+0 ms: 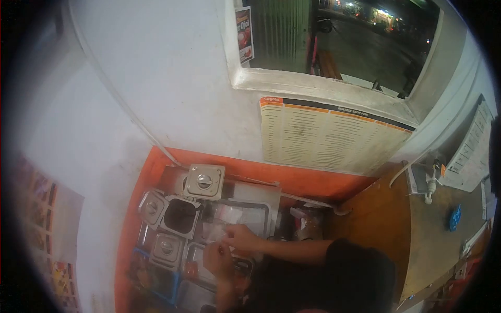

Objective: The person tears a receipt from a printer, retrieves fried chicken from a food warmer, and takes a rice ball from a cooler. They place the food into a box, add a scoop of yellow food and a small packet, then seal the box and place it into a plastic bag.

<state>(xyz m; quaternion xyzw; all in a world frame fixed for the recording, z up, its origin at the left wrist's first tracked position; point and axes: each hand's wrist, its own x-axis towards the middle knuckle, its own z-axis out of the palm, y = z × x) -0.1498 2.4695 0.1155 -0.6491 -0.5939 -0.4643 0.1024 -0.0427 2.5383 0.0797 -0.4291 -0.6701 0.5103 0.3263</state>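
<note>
My left hand (218, 261) is raised over the metal trays with its fingers curled together. Just above it, my right hand (242, 238) has its fingertips pinched close to the left ones. A thin, pale, see-through piece (213, 231), like plastic, shows beside the fingertips; what exactly each hand grips is too small to tell. Behind the hands lies a rectangular metal tray (269, 213) with pale sheets or packets in it. An open, deep metal container (180, 215) stands to its left, among lidded ones (205, 180).
More lidded containers (167, 249) and a blue-edged box (169, 298) are at the left. A bag of items (308, 224) sits right of the tray. On the wooden counter (430, 240) lies a blue object (455, 217). A menu sheet (323, 135) hangs below the window.
</note>
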